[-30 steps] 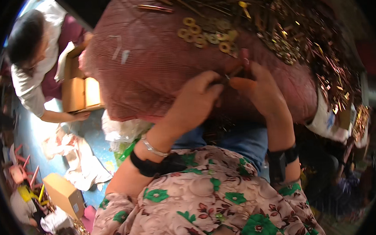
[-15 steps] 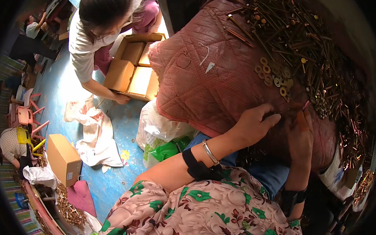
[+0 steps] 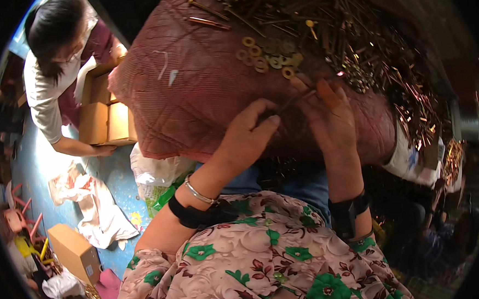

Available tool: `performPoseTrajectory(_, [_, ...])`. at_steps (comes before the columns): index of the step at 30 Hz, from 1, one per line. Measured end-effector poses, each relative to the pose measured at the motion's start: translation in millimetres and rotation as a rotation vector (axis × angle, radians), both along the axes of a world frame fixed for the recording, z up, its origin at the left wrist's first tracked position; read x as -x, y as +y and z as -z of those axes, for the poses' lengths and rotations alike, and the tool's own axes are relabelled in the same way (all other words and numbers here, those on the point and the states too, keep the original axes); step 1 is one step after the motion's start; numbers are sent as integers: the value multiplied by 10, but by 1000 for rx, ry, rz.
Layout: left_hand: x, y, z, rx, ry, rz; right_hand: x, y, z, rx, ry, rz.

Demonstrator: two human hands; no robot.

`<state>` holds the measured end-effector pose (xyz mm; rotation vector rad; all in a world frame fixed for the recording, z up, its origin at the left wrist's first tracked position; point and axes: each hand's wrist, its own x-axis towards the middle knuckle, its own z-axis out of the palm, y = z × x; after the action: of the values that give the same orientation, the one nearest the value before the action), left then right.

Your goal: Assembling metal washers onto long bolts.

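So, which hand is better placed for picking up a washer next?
Probably the right hand: it is closer to the washers. The left hand is farther away and seems to pinch a thin rod. Blur hides the right's grip.

Glare whitens the floor (image 3: 32,169) at left; the lower right sinks into shadow, the right hand (image 3: 329,114) looks slightly blurred, and edges bend.

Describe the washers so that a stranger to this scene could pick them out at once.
Find the red padded cloth at upper middle. A heap of metal pieces covers its upper right; the washers cluster along the heap's lower-left edge, just above the right hand. They are flat, holed rings beside mostly long, thin pieces.
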<state>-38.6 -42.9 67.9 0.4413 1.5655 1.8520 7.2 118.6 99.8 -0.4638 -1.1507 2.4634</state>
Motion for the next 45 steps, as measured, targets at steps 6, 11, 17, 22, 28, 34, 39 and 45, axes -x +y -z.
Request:
performPoseTrajectory(6, [-12, 47, -89, 22, -91, 77, -44, 42, 14, 92, 27, -30])
performPoseTrajectory(11, [-40, 70, -73, 103, -41, 92, -101, 97, 51, 96, 29, -110])
performPoseTrajectory(17, [-40, 115, -123, -48, -189, 139, -207, -58, 95, -120, -213, -169])
performPoseTrajectory(22, [-114, 219, -147, -111, -368, 52, -283, -184, 8, -275, -332, -240])
performPoseTrajectory(28, [-60, 250, -117, -62, -294, 112, -361, -79, 1, -301, -257, -341])
performPoseTrajectory(34, [-6, 260, -5, -17, -295, 145, -282, 484, 167, -1046, -419, 161])
performPoseTrajectory(39, [-61, 365, -3, -25, -379, 155, 7, 994, 235, -1337, -517, 314])
performPoseTrajectory(45, [-42, 378, 11, -26, -401, 135, 262, 1039, 273, -1647, -710, 293])
